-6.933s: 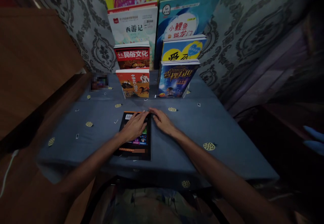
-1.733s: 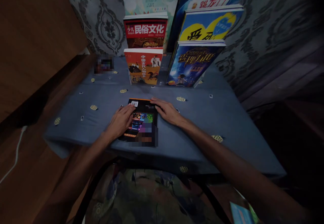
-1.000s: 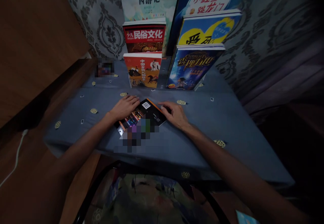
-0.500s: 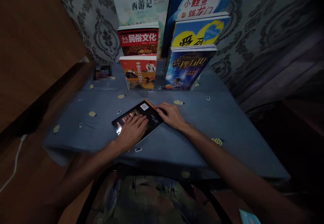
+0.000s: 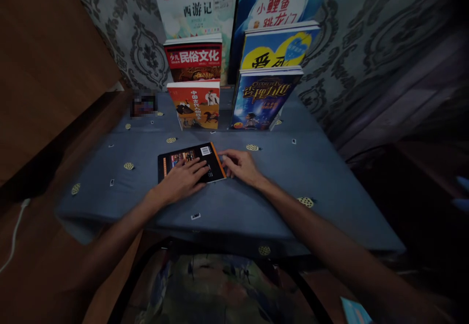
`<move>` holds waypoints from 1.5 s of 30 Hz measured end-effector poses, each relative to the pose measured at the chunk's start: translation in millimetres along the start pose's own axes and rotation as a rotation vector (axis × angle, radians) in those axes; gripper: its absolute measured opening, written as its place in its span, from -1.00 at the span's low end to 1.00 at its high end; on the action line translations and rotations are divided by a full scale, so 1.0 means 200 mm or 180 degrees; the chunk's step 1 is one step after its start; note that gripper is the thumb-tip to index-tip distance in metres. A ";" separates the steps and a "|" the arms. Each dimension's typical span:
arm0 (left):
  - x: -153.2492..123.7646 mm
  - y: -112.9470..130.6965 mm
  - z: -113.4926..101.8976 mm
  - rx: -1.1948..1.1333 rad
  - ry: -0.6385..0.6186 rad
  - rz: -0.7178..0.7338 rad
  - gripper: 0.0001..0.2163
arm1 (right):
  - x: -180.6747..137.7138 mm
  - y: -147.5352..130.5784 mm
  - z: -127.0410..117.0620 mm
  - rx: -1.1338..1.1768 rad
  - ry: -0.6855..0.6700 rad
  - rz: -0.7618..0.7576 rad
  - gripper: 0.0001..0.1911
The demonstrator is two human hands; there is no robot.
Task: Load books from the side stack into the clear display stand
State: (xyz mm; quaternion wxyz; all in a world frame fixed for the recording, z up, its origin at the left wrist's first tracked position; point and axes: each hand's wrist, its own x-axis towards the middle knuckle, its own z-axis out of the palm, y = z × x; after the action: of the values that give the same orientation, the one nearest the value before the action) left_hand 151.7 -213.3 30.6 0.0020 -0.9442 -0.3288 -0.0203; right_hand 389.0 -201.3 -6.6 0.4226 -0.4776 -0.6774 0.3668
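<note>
A black book [image 5: 216,164] with an orange spine lies flat on the cloth-covered table, its barcode and small pictures facing up. My left hand [image 5: 182,178] rests palm down across it, fingers stretched out and slightly spread over the cover. Just at the spine edge is my right hand [image 5: 242,167], fingers loosely bent, thumb and index finger apart. Whether its fingertips touch the spine is hard to make out.
Beyond the hands, books stand in a tiered rack: an orange one [image 5: 196,106], a dark blue one [image 5: 266,99], a red one [image 5: 194,60], a yellow and blue one [image 5: 280,45], and taller ones behind. Patterned curtain hangs at the back. A blurred item [image 5: 144,105] sits at the left.
The black book has turned so that its edges lie squarer to the table. My left hand has shifted left with it, and the fingers of my right hand have bent beside the spine.
</note>
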 end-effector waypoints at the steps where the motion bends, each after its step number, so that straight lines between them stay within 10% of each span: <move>1: 0.01 -0.01 0.00 0.0003 -0.0018 0.0009 -0.59 | 0.00 0.00 0.01 0.0055 -0.0069 0.0008 -0.62; 45: 0.14 0.14 -0.12 0.0616 -0.0302 0.0119 -0.78 | 0.00 -0.06 -0.04 0.0183 0.0008 -0.0127 -0.71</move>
State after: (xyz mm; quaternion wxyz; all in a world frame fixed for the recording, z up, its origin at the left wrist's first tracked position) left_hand 189.8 -219.2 55.2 0.0780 -0.9454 -0.3113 0.0564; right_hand 392.6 -204.3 6.7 0.4443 -0.4521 -0.6754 0.3770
